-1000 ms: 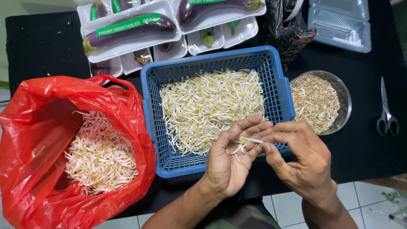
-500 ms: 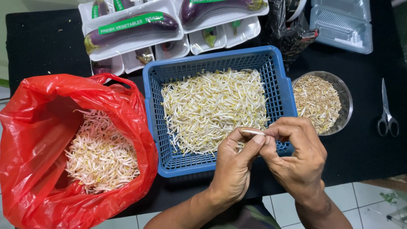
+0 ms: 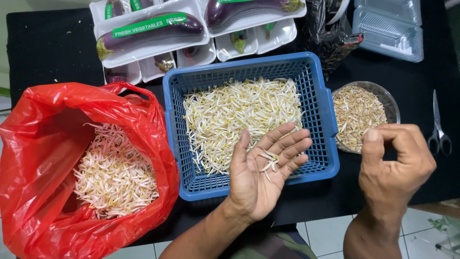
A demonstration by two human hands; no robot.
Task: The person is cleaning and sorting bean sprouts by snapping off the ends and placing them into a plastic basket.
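Observation:
My left hand (image 3: 261, 172) lies palm up over the near right corner of a blue plastic basket (image 3: 175, 139) and carries a few bean sprouts (image 3: 268, 160) on its fingers. A heap of white bean sprouts (image 3: 239, 117) fills that basket. My right hand (image 3: 393, 165) hovers beside a clear bowl (image 3: 390, 103) of brownish sprout trimmings, thumb and fingertips pinched together. Whether something is pinched there I cannot tell. An open red plastic bag (image 3: 43, 144) on the left holds more bean sprouts (image 3: 112, 175).
White trays of wrapped purple eggplants (image 3: 153, 29) lie at the back. A black plastic bag (image 3: 330, 33) and a clear lidded container (image 3: 390, 26) sit back right. Scissors (image 3: 438, 129) rest at the far right. A black cloth covers the table; tiled floor shows below.
Both hands were together over the basket's near edge, working one sprout. Now they have parted: the left has turned palm up with sprouts, the right has swung to the bowl.

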